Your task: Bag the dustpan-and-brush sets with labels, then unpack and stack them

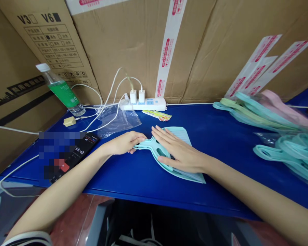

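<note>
A light teal, fan-shaped plastic item (pixel 155 150) with a looped handle and oval holes lies on the blue table. A pale teal sheet or card (pixel 181 133) shows beneath it. My left hand (pixel 127 141) pinches the end of the handle between thumb and fingers. Spread flat over the wide part, my right hand (pixel 178 152) rests with its fingers stretched out and its thumb apart. It covers much of the item's middle.
At the right lie teal, green and pink looped items (pixel 261 109) and more teal ones (pixel 292 153). A bottle (pixel 64 92), phone (pixel 77 155), cables, power strip (pixel 154 104), clear bag (pixel 115 121) and small packet (pixel 157 115) sit left and behind. Cardboard boxes (pixel 133 44) back the blue table (pixel 133 181).
</note>
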A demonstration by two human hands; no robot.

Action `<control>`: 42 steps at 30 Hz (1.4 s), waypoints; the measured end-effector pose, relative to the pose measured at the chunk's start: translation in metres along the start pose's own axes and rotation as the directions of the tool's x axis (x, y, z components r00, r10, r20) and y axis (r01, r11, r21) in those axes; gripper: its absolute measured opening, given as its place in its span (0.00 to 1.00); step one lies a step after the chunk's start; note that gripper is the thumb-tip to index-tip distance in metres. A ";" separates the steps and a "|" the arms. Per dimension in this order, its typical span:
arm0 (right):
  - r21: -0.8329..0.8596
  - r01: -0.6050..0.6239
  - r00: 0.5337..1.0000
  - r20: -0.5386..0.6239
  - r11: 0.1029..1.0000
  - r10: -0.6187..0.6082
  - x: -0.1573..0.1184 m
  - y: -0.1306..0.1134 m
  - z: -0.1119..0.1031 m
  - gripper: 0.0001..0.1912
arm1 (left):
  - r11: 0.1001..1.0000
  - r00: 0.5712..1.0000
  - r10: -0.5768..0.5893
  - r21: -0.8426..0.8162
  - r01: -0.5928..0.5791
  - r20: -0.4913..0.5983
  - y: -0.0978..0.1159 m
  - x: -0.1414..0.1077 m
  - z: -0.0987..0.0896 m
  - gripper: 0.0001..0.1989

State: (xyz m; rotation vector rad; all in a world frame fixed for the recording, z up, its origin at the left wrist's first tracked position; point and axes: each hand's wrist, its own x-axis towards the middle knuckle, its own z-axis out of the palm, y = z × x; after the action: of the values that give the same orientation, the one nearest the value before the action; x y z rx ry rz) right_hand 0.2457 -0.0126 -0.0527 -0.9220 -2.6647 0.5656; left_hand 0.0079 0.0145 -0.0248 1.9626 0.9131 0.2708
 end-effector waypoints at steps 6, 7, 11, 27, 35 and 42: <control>-0.032 0.006 1.000 -0.005 0.999 -0.006 0.001 0.001 0.001 0.42 | 0.999 1.000 0.012 0.030 -0.012 -0.009 0.000 0.000 0.001 0.12; -0.036 0.009 1.000 -0.006 0.999 -0.009 0.001 0.001 0.002 0.42 | 0.999 1.000 0.013 0.037 -0.013 -0.008 0.000 0.000 0.001 0.12; -0.039 0.012 1.000 -0.014 0.999 -0.012 0.001 0.002 0.002 0.43 | 0.997 1.000 0.013 0.077 -0.015 0.017 0.001 0.000 -0.001 0.13; -0.332 -0.097 0.990 -0.126 0.938 0.058 0.014 0.034 -0.045 0.23 | 0.941 0.992 -0.087 0.335 0.050 0.097 0.012 -0.020 -0.018 0.13; -0.519 -0.189 0.982 -0.085 0.834 0.170 0.047 0.062 -0.060 0.14 | 0.910 0.984 -0.148 0.402 0.097 0.097 0.016 -0.023 -0.020 0.12; -0.590 -0.192 0.981 -0.101 0.784 0.165 0.037 0.050 -0.062 0.07 | 0.906 0.985 -0.147 0.411 0.096 0.094 0.015 -0.023 -0.019 0.12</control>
State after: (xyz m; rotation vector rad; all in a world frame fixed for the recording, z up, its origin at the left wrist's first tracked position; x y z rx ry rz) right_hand 0.2675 0.0641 -0.0152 -1.3374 -2.7668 -0.3065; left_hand -0.0106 0.0069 0.0020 2.2580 1.0696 -0.1258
